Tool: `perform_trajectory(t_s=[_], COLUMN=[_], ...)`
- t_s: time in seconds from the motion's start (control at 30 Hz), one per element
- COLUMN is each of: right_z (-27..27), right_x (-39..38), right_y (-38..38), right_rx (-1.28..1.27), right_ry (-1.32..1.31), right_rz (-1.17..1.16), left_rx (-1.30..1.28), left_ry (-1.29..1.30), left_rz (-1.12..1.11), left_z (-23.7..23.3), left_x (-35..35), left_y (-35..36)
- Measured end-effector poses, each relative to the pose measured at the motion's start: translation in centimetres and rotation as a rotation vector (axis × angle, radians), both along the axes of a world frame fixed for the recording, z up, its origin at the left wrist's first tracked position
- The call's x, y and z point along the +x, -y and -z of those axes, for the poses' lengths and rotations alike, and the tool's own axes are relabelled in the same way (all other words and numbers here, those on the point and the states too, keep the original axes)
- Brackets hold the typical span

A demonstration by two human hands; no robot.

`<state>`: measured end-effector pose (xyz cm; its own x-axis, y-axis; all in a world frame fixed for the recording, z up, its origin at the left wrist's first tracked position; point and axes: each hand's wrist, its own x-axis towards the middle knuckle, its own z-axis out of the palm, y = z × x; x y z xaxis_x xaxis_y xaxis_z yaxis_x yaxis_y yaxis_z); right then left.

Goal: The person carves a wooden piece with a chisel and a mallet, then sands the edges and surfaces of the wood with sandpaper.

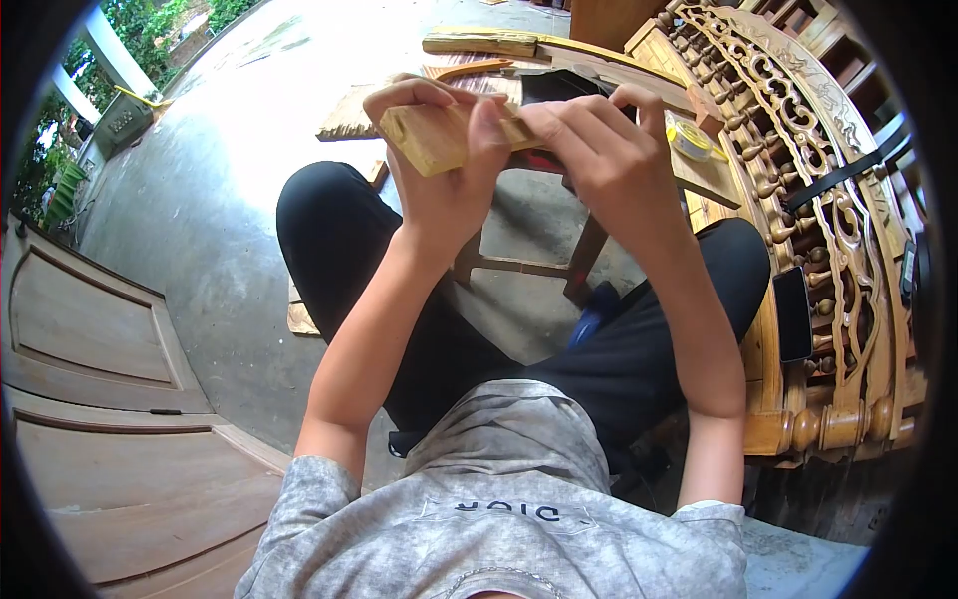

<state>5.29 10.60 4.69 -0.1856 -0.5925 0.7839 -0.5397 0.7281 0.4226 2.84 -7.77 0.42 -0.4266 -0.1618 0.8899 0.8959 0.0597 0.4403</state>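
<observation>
A short block of pale yellowish wood [427, 142] is held up in front of me, its cut end facing my left side. My left hand [454, 190] is wrapped round it, thumb on the near face and fingers over the top. At the block's right end, my right hand [604, 150] has its fingers closed in a pinch; they hide that end. Behind the hands, a dark object [564, 88] lies on a low wooden stand [519, 265], partly covered by my fingers.
Longer wood pieces [479, 42] lie beyond the hands. A yellow tape roll [696, 142] rests on a board at the right. Carved wooden furniture with turned spindles [843, 210] lines the right side. Wooden door panels [100, 329] stand at the left. A black phone-like slab [793, 314] leans by the furniture.
</observation>
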Motion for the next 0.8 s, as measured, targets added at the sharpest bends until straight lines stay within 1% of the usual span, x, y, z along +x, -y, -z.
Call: perform_trajectory(t_s=[0.1, 0.17, 0.2, 0.23, 0.3, 0.37, 0.43, 0.5, 0.6, 0.63, 0.77, 0.8], right_z=[0.7, 1.3, 0.9, 0.7, 0.0, 0.3, 1.5, 1.4, -0.8, -0.6, 1.1, 0.9], right_x=[0.3, -0.7, -0.7, -0.2, 1.7, 1.6, -0.5, -0.6, 2.8, 3.3, 0.1, 0.5], right_y=[0.5, -0.8, -1.1, -1.1, -0.1, 0.5, -0.7, -1.3, 0.7, 1.1, -0.9, -0.9], right_rx=[-0.070, -0.043, -0.024, 0.022, -0.016, -0.074, -0.052, -0.026, -0.047, -0.042, -0.059, -0.053], right_ry=[0.003, 0.075, 0.109, 0.061, 0.025, -0.001, 0.043, 0.072, 0.039, 0.022, 0.090, 0.084], right_rz=[-0.039, 0.004, 0.030, 0.057, 0.012, -0.051, 0.011, 0.055, -0.011, 0.036, 0.032, 0.036], left_rx=[-0.042, -0.066, -0.064, -0.056, -0.027, -0.023, -0.031, -0.020, -0.079, -0.089, -0.029, -0.045], left_ry=[-0.033, -0.061, -0.085, -0.109, -0.110, -0.106, -0.083, -0.039, -0.155, -0.178, -0.149, -0.148], left_rz=[-0.039, -0.065, -0.029, 0.005, 0.081, 0.051, 0.048, 0.067, 0.073, 0.070, 0.108, 0.110], left_z=[0.4, 0.1, -0.1, -0.2, -0.1, 0.2, 0.2, 0.0, 0.5, 0.3, 0.2, 0.3], left_x=[0.2, 0.1, 0.2, 0.3, 0.6, 0.2, 0.3, 0.6, 0.4, 0.7, 0.6, 0.7], left_y=[0.1, 0.0, -0.2, -0.3, -0.5, -0.5, -0.3, -0.5, -0.5, -0.6, -0.8, -0.8])
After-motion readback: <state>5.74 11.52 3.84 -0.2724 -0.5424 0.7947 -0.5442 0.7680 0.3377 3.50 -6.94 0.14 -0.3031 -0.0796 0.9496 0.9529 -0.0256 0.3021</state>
